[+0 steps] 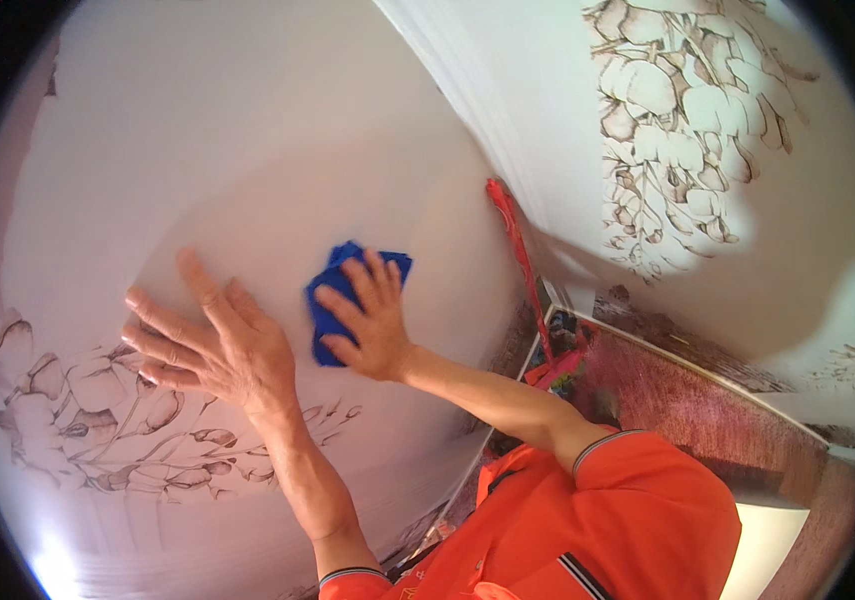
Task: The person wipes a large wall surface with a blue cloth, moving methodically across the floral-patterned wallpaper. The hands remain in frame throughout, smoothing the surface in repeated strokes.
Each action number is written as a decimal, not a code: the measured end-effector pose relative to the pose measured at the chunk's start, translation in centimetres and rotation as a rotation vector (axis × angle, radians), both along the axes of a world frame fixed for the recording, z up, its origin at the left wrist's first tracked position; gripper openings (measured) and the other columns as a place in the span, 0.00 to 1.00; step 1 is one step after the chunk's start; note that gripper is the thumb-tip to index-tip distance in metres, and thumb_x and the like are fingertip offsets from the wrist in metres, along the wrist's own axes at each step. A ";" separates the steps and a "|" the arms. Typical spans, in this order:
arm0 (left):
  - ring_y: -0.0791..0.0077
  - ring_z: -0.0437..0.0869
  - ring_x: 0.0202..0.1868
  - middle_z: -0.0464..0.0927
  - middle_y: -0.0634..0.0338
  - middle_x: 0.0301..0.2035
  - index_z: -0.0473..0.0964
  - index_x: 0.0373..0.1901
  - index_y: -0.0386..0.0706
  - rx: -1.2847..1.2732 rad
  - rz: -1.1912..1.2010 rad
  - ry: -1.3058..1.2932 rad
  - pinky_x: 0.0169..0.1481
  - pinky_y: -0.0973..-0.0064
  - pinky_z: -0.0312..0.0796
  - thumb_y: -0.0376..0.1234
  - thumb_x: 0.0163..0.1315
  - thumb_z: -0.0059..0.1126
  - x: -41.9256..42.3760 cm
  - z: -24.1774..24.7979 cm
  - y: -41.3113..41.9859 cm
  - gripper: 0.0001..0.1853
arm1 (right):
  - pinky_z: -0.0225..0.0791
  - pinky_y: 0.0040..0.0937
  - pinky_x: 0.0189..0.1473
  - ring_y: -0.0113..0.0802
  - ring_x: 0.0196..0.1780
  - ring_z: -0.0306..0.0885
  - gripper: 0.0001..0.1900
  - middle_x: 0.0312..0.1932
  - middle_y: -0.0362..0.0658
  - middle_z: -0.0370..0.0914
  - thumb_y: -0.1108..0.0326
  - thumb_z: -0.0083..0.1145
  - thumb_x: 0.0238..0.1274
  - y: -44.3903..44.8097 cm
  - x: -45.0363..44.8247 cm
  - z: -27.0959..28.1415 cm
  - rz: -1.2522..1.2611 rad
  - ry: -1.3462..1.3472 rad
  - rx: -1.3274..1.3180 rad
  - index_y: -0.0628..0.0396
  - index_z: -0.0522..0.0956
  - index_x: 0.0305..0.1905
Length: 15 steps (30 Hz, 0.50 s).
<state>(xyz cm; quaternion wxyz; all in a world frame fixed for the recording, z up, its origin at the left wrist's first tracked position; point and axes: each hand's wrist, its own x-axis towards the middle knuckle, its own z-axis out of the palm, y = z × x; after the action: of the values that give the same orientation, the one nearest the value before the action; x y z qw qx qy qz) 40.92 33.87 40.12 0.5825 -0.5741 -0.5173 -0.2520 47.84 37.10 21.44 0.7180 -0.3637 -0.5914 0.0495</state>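
Observation:
My right hand lies spread on a folded blue cloth, pressing it against the pale wall covering in front of me. Corners of the cloth stick out above and beside the fingers. To the left, my left hand has its fingers apart and holds nothing. It is at the same wall, above part of a printed brown flower-branch pattern; whether the whole palm touches cannot be made out. The wall surface around both hands looks smooth, with a soft shadow over it.
A long thin red object leans in the corner where two walls meet. Mixed items lie at its foot. The right wall bears more printed flowers. Below is a reddish-brown floor, with a white curved sheet or panel near my side.

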 end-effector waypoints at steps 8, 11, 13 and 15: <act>0.28 0.50 0.82 0.51 0.39 0.83 0.68 0.81 0.64 0.005 0.016 0.037 0.75 0.22 0.48 0.47 0.77 0.57 -0.7 0.0 -0.1 0.31 | 0.38 0.73 0.80 0.69 0.84 0.51 0.32 0.83 0.58 0.60 0.45 0.64 0.65 3.4 4.0 3.5 -0.044 0.008 0.036 0.42 0.79 0.73; 0.27 0.49 0.82 0.51 0.38 0.83 0.68 0.81 0.63 -0.001 0.006 0.036 0.75 0.23 0.48 0.47 0.77 0.57 -0.2 0.0 0.1 0.31 | 0.35 0.71 0.82 0.68 0.86 0.46 0.31 0.85 0.58 0.56 0.48 0.60 0.72 4.7 4.8 0.2 -0.093 0.105 -0.047 0.46 0.76 0.75; 0.26 0.47 0.83 0.51 0.37 0.83 0.68 0.81 0.61 -0.011 0.015 0.052 0.75 0.23 0.47 0.48 0.77 0.57 -0.3 -0.3 0.1 0.32 | 0.34 0.72 0.82 0.69 0.87 0.43 0.32 0.86 0.59 0.52 0.51 0.58 0.74 4.3 4.2 -2.5 -0.094 0.153 -0.121 0.49 0.72 0.78; 0.25 0.46 0.83 0.50 0.36 0.83 0.67 0.82 0.59 -0.024 0.027 0.073 0.76 0.23 0.46 0.50 0.76 0.57 -0.8 -1.3 0.5 0.33 | 0.36 0.70 0.83 0.71 0.87 0.43 0.31 0.85 0.63 0.51 0.54 0.53 0.76 2.7 2.8 -5.1 -0.099 0.135 -0.179 0.54 0.70 0.78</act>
<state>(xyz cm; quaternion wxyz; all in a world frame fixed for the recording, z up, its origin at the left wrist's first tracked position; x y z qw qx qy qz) 40.13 34.40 38.78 0.5974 -0.5827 -0.5065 -0.2167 50.69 39.81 16.36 0.7225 -0.4510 -0.5161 0.0907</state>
